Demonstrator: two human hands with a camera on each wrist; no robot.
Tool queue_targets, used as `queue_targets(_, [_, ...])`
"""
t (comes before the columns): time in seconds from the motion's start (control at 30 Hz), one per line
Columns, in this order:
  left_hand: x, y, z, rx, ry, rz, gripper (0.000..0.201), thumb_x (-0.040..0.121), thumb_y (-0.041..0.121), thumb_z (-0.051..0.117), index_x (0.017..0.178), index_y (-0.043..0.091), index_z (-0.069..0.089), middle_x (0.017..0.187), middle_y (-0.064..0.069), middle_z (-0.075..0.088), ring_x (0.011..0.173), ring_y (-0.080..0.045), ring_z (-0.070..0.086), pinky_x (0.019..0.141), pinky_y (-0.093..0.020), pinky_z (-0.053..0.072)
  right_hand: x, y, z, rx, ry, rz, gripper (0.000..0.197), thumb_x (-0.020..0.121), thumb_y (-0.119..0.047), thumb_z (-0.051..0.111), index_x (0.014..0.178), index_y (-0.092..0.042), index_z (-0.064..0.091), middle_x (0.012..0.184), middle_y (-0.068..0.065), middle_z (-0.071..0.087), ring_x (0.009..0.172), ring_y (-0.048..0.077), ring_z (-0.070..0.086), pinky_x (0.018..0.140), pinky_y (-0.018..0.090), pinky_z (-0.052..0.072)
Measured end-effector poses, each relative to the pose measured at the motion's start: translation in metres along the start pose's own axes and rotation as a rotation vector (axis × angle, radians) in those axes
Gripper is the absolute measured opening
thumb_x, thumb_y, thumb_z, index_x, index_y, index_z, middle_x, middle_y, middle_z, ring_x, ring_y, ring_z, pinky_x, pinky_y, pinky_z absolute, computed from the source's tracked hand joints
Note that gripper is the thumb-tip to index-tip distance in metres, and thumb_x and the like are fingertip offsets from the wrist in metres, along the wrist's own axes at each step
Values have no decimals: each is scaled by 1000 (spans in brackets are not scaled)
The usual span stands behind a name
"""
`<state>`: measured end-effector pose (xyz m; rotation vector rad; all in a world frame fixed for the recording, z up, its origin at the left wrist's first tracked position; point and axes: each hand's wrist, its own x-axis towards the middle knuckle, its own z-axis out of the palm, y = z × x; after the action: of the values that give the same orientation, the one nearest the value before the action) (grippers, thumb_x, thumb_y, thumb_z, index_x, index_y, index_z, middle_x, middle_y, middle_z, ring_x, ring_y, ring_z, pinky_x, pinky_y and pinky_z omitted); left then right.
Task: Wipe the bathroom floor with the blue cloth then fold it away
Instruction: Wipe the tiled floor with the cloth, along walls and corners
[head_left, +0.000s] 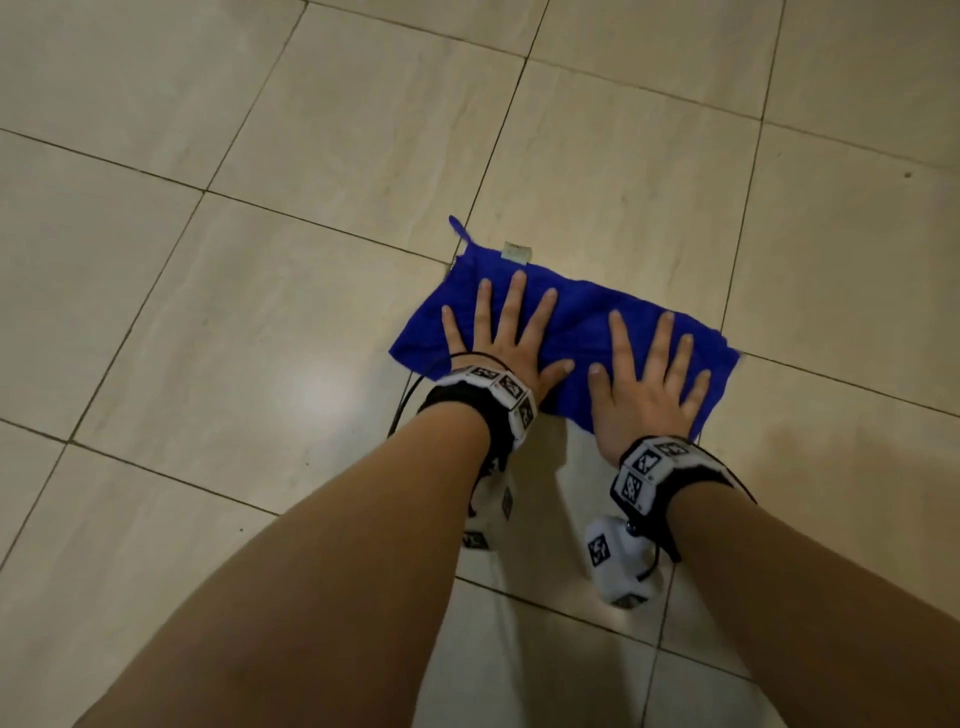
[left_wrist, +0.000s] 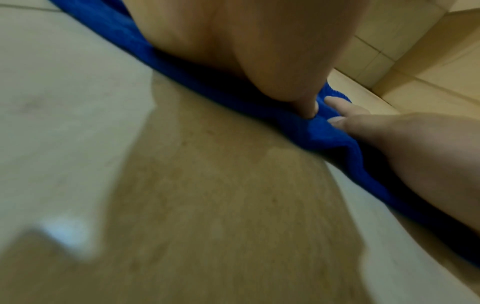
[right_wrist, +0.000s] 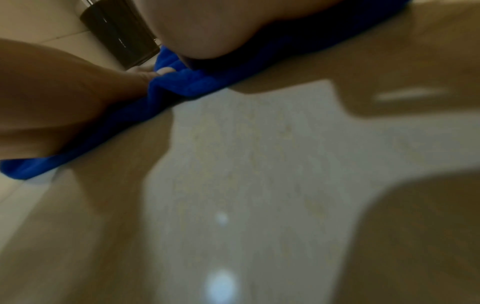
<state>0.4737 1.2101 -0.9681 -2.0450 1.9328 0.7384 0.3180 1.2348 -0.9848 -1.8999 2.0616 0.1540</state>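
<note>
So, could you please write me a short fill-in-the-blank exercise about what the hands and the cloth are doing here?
1. Both hands, the left hand and the right hand, press flat on a ____ cloth.
2. The cloth lies on the tiled ____.
3. The fingers of both hands are ____, not curled.
4. A small pale ____ sticks out at the cloth's far edge.

Missing words: blue; floor; spread; label

1. The head view is dim and warm, fairly sharp; a soft glare patch sits on the glossy beige tiled floor (head_left: 311, 395) left of the person's forearms.
2. Faint arm shadows fall on the tiles between the wrists.
3. Both wrist views are blurred and smeared, with broad shadows and small white reflections on the floor.
4. Their grout lines bend toward the edges.
</note>
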Motion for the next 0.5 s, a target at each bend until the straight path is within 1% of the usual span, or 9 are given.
queue_targets(0.23, [-1, -6, 0, 1, 57, 33, 82, 88, 75, 26, 149, 43, -19, 156, 8, -33, 144, -29, -29, 109, -63, -17, 6, -2, -2, -34, -8, -12, 58, 100, -55, 15, 150, -47, -14, 161, -1, -25, 149, 26, -17, 119, 53, -9])
queue_targets(0.33, [-16, -11, 8, -4, 63, 42, 79, 90, 73, 25, 149, 43, -19, 156, 8, -32, 144, -28, -28, 112, -61, -17, 4, -2, -3, -30, -17, -23, 58, 100, -56, 14, 150, -48, -14, 161, -1, -25, 149, 26, -17, 119, 53, -8])
queue_targets(0.43, [-41, -12, 22, -24, 75, 21, 78, 91, 72, 23, 149, 42, -21, 155, 8, -34, 143, -27, -30, 112, -59, -19, -17, 5, 2, -38, -43, -89, 58, 98, -57, 9, 150, -47, -16, 161, 0, -25, 149, 27, -17, 119, 53, -8])
queue_targets(0.5, [-63, -16, 33, -27, 66, 17, 79, 91, 72, 21, 148, 41, -23, 154, 8, -37, 143, -27, -31, 111, -59, -20, -45, 8, 11, -38, -15, -125, 59, 97, -58, 5, 152, -44, -13, 162, 1, -19, 149, 28, -13, 118, 53, -8])
